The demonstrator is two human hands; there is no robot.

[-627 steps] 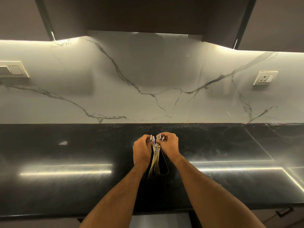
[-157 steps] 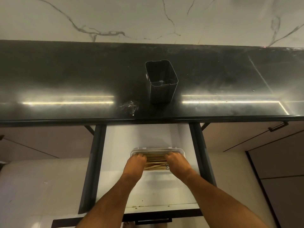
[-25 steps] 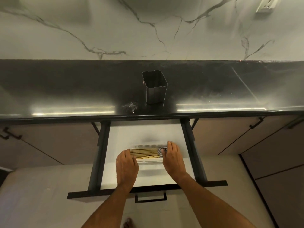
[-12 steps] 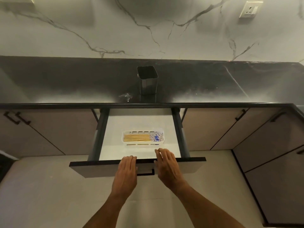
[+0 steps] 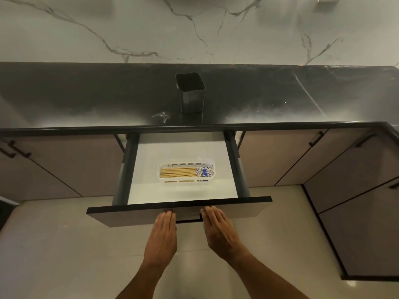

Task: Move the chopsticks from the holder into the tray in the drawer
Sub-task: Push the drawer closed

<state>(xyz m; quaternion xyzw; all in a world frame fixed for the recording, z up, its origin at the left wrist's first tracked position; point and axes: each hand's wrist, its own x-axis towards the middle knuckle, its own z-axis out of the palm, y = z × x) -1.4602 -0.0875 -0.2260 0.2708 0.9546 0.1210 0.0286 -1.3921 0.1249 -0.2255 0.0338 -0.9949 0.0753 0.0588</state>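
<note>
1. The chopsticks lie flat in the white tray inside the open drawer.
2. The holder stands empty on the counter.
3. The left hand and right hand are flat and hold nothing. They rest on the drawer front, maybe to push it shut.

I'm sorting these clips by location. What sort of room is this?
Most likely a home kitchen: a dark stone countertop against a marble backsplash, handled base cabinets below, and chopsticks in a drawer.
</note>
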